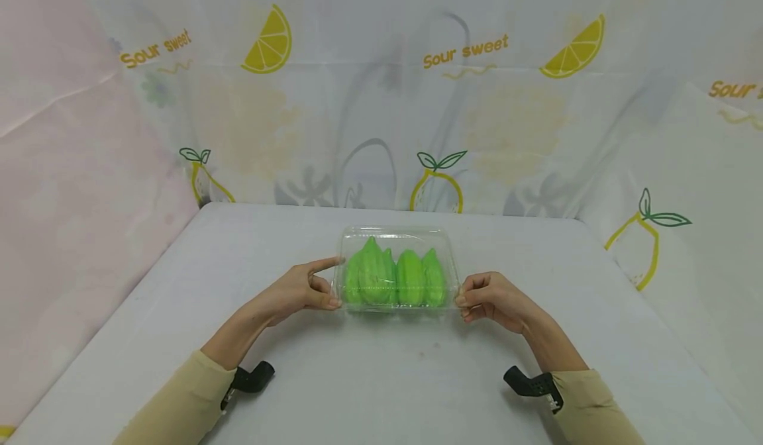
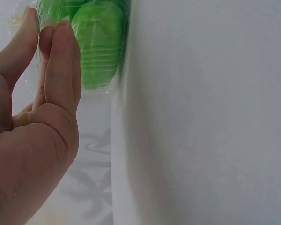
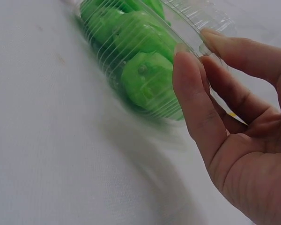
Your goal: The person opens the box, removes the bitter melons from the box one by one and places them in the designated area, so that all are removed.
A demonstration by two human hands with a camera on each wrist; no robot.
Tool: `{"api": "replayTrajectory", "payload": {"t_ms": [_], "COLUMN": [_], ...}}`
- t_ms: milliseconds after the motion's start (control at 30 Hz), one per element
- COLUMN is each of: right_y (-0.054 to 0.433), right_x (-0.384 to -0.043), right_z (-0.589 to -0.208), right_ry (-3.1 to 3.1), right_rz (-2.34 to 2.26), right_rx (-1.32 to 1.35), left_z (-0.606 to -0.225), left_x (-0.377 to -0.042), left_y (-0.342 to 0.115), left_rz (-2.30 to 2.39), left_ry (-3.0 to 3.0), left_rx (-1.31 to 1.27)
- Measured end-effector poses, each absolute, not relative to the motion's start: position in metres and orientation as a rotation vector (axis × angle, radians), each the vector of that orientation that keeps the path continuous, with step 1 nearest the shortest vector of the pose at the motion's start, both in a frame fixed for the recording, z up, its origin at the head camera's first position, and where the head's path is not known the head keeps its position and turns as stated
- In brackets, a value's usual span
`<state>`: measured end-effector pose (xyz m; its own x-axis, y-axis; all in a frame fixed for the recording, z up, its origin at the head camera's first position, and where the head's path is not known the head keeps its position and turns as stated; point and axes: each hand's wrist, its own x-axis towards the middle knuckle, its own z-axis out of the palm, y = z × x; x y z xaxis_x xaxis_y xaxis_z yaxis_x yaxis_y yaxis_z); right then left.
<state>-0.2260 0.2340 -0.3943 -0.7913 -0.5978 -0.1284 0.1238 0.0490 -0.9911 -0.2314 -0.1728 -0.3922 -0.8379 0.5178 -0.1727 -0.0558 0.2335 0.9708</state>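
Note:
A clear plastic clamshell box [image 1: 393,233] stands near the middle of the white table, its lid closed over several green ridged fruit-like pieces [image 1: 410,278]. Seen from the left wrist, one green piece [image 2: 98,44] lies behind the ribbed plastic. My left hand [image 1: 304,291] pinches the box's left edge between thumb and fingers, with one finger stretched along its side. On the opposite side, my right hand [image 1: 491,299] pinches the front right corner. The right wrist view shows its thumb and fingers on the rim beside a rounded green piece [image 3: 147,79]. Whether the box's base touches the table is unclear.
The white table [image 1: 417,379] spreads around the box. Behind it hangs a pale cloth [image 1: 369,114] printed with lemons and lettering, continuing along both sides. A black wrist mount [image 1: 253,377] sits on the left forearm, and another black mount [image 1: 530,384] on the right.

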Motion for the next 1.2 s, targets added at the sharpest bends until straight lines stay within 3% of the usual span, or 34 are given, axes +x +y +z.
{"api": "replayTrajectory", "payload": {"t_ms": [1200], "right_y": [0.2328], "right_x": [-0.225], "right_z": [-0.3935], "right_ry": [1.782], "right_rz": [-1.823], "right_rx": [-0.464], "left_z": [-0.3937], "left_x": [-0.2308], "left_y": [-0.174], "left_rz": [1.625], "left_ry": [2.097], "left_rx": [0.394]}}
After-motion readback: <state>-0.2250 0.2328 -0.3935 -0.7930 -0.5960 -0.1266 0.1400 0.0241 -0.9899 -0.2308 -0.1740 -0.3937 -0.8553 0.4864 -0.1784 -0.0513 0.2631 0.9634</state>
